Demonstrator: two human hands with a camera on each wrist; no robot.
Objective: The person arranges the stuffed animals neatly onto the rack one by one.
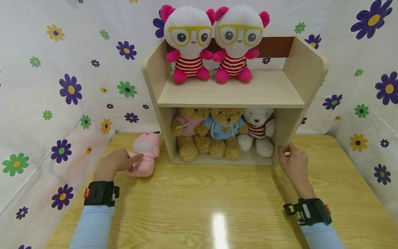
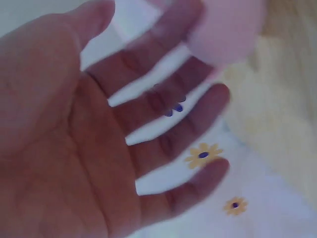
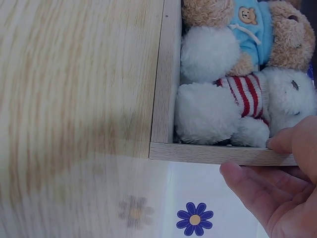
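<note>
A pink plush toy (image 1: 148, 155) with a pale patch leans at the left of the small wooden shelf (image 1: 230, 90). My left hand (image 1: 116, 162) reaches over its near side. The left wrist view has that hand's fingers (image 2: 171, 141) spread and loosely extended, the index fingertip at the plush's pink edge (image 2: 228, 29). Low on the shelf's right side panel, my right hand (image 1: 293, 164) pinches the front edge. In the right wrist view, the thumb (image 3: 285, 141) is on the inner side of the panel edge (image 3: 223, 153) and the fingers are outside.
Two white-and-pink plush pandas (image 1: 189, 38) with yellow glasses sit on the upper shelf. Below sit a bear in pink (image 1: 189, 133), a bear in blue (image 1: 225, 131) and a white bear (image 1: 257, 129) in stripes. Flowered cloth (image 1: 71, 114) surrounds the wooden table (image 1: 199, 204).
</note>
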